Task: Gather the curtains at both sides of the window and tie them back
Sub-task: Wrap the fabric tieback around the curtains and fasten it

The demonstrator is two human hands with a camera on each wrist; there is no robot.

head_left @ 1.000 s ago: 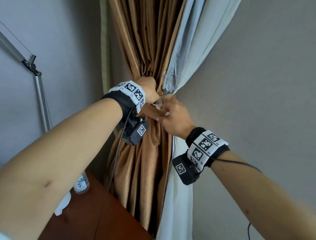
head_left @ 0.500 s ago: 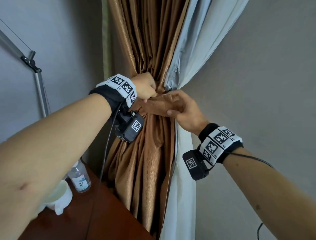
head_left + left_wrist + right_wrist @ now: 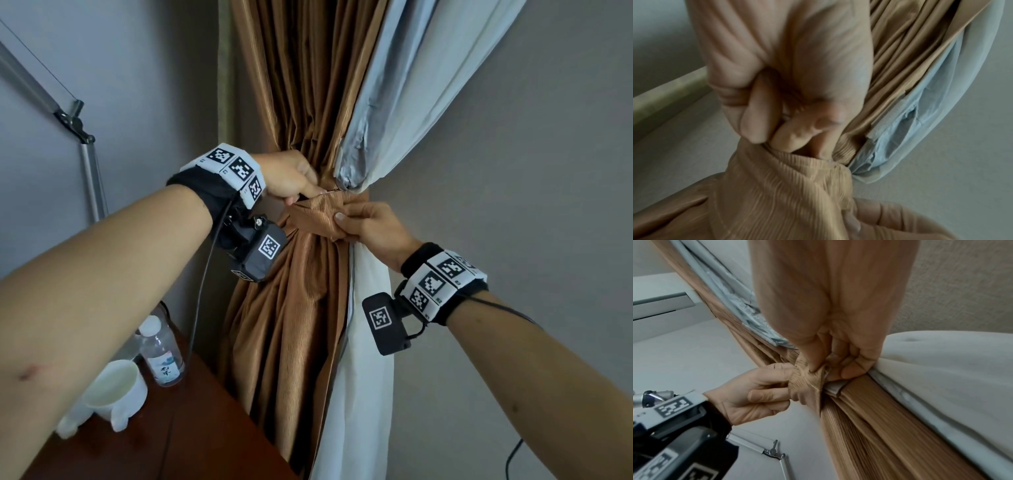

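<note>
A brown ribbed curtain (image 3: 301, 85) and a pale lining curtain (image 3: 394, 102) hang gathered into one bundle against the wall. A brown fabric tieback (image 3: 318, 219) wraps the bundle at its waist. My left hand (image 3: 294, 178) grips the tieback's left end, fingers curled into the fabric (image 3: 793, 162). My right hand (image 3: 363, 222) pinches the tieback's right end between thumb and fingers (image 3: 813, 373). The left hand (image 3: 756, 394) also shows in the right wrist view, holding the same band.
A dark wooden table (image 3: 191, 438) stands below left with a clear water bottle (image 3: 161, 349) and white cups (image 3: 116, 394). A metal lamp arm (image 3: 85, 161) runs up the left wall. Bare grey wall (image 3: 513, 171) lies to the right.
Both hands have drawn apart along the tieback. The right hand moved right and down, stretching the band across the bundle. The view widened downward, bringing the cups into sight.
</note>
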